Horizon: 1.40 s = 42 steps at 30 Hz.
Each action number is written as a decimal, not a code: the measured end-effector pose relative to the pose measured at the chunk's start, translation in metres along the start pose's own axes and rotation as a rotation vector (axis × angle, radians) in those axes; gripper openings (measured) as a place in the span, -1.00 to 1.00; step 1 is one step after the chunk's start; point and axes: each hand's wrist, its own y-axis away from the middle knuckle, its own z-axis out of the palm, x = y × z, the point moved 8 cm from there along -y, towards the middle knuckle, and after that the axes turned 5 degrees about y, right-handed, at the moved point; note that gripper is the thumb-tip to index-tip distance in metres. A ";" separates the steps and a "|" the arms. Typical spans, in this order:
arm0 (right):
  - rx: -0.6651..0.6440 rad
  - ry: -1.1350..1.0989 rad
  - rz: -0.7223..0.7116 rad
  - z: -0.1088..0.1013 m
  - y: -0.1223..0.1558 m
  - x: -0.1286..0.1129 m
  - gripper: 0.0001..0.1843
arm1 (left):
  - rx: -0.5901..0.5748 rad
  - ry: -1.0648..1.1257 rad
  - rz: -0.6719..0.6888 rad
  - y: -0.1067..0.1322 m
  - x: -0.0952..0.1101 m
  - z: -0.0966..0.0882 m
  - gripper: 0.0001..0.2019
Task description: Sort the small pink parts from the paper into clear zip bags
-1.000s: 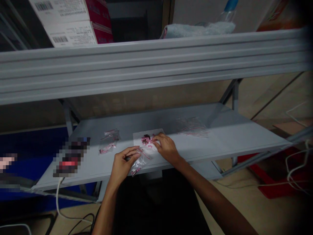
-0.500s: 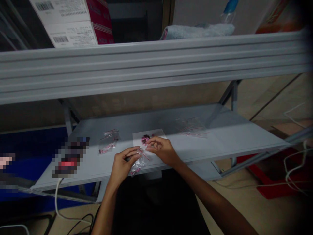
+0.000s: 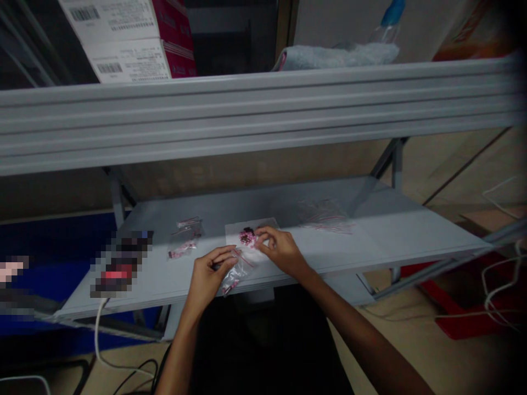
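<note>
The left hand [image 3: 208,277] gripped a clear bag [image 3: 237,271] over the desk [image 3: 391,230]; the right hand [image 3: 284,251] set its fingers [image 3: 263,237] among tiny pink pieces [image 3: 247,237], grip unclear, needing a fine pinch.

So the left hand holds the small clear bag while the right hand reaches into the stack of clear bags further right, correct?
Not quite. The left hand does hold the small clear bag, but the right hand is at the pile of pink and dark parts on the white sheet, not at the stack of clear bags further right. The head view shows it.
</note>
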 end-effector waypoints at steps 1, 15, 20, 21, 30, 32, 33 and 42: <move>-0.011 0.032 -0.011 0.002 0.001 0.003 -0.66 | 0.000 0.001 -0.001 0.000 0.000 0.000 -0.66; -0.215 -0.416 -0.016 0.016 0.010 -0.030 -0.59 | -0.013 -0.010 0.007 0.001 -0.002 -0.001 -0.67; -0.343 -0.507 -0.011 0.031 0.016 -0.033 -0.66 | -0.023 0.007 0.009 0.001 0.000 0.000 -0.67; -0.351 -0.507 -0.014 0.031 0.017 -0.033 -0.69 | -0.025 0.008 0.010 0.001 0.000 0.000 -0.67; -0.229 -0.322 -0.032 0.025 0.019 -0.034 -0.72 | -0.011 0.016 0.015 0.000 0.001 -0.002 -0.65; -0.253 -0.348 -0.031 0.030 0.020 -0.032 -0.71 | -0.005 0.017 0.019 0.000 0.001 -0.004 -0.64; -0.256 -0.368 -0.028 0.031 0.020 -0.031 -0.71 | 0.002 0.010 0.021 0.000 0.001 -0.005 -0.64; -0.189 -0.367 -0.048 0.031 0.018 -0.031 -0.76 | -0.013 0.064 -0.068 -0.003 -0.006 -0.011 -0.71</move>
